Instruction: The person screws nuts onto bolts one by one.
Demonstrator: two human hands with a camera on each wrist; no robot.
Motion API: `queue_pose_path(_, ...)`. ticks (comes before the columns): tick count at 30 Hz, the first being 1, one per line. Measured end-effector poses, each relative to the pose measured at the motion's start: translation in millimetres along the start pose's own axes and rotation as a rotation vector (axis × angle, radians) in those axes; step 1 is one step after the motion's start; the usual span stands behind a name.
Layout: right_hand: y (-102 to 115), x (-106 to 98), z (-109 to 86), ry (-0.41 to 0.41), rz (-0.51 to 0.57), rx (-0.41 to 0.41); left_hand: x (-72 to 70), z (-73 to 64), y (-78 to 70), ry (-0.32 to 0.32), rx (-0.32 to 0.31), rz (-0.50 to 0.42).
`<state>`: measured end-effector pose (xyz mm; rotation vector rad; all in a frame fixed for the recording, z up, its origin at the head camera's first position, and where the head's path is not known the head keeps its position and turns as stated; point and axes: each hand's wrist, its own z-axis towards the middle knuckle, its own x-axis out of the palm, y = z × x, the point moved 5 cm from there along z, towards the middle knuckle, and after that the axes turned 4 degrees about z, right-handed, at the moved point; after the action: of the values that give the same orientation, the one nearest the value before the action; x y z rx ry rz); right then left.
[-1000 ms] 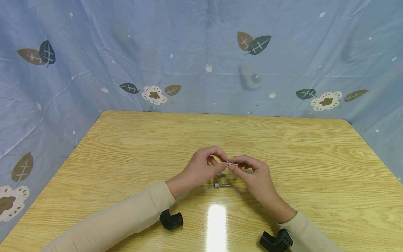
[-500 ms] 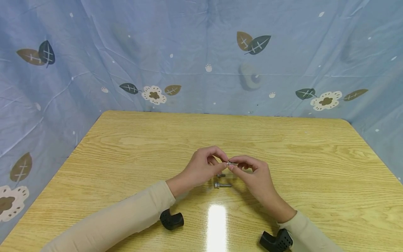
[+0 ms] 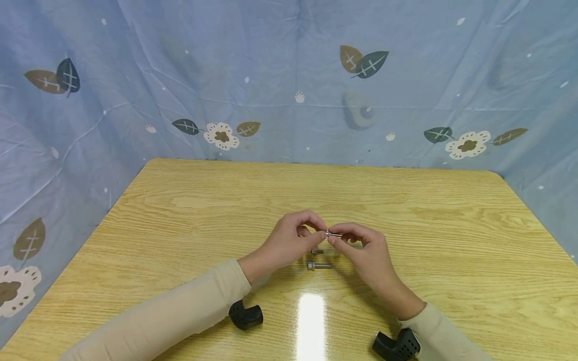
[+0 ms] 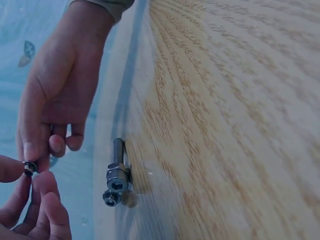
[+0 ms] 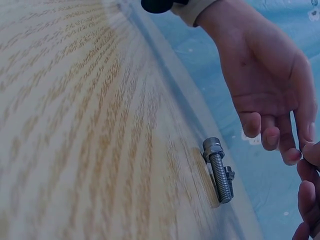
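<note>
Between the fingertips of both hands is a small metal bolt (image 3: 334, 234), held off the table with its shank pointing right. My left hand (image 3: 289, 240) pinches it at the head end. Thumb and forefinger of my right hand (image 3: 368, 250) pinch it just beside, around what looks like a nut or collar near the head. In the left wrist view the bolt's head (image 4: 30, 168) shows between the fingers; the right wrist view hides the bolt. Below the hands lie a larger socket-head bolt (image 3: 319, 265) with a nut near its head, and a smaller bolt (image 3: 317, 251).
The wood-grain table (image 3: 203, 200) extends around the hands. Behind it hangs a blue patterned curtain (image 3: 271, 75). Black curved pieces sit at both wrists, a left one (image 3: 246, 316) and a right one (image 3: 396, 346). A bright reflection lies on the near tabletop.
Both hands stay in place, pinching the bolt, with only very slight finger movement. The two bolts on the table have not moved.
</note>
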<state>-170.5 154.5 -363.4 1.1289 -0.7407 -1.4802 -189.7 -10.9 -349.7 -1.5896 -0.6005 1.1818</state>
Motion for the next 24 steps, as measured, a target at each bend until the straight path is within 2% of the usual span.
queue_pose_path(4,0.3,0.2,0.0,0.002,0.012,-0.007,0.9,0.7,0.3,0.009,-0.006,-0.007)
queue_pose_path(8,0.6,0.6,-0.1,0.008,0.022,-0.011,0.1,-0.2,-1.7,-0.003,0.019,0.015)
queue_pose_path(14,0.6,1.0,-0.3,0.010,0.006,-0.007,-0.8,-0.9,-3.8,-0.043,0.079,0.077)
queue_pose_path(20,-0.6,0.8,-0.5,0.007,-0.006,0.014,-0.5,-3.6,-5.9,-0.084,0.171,0.156)
queue_pose_path(22,-0.9,0.5,-0.6,0.003,0.000,0.017,-0.4,-3.8,-5.0,-0.076,0.159,0.140)
queue_pose_path(24,-1.0,0.2,-0.7,-0.001,0.005,0.014,-0.6,-3.6,-3.6,-0.058,0.119,0.108)
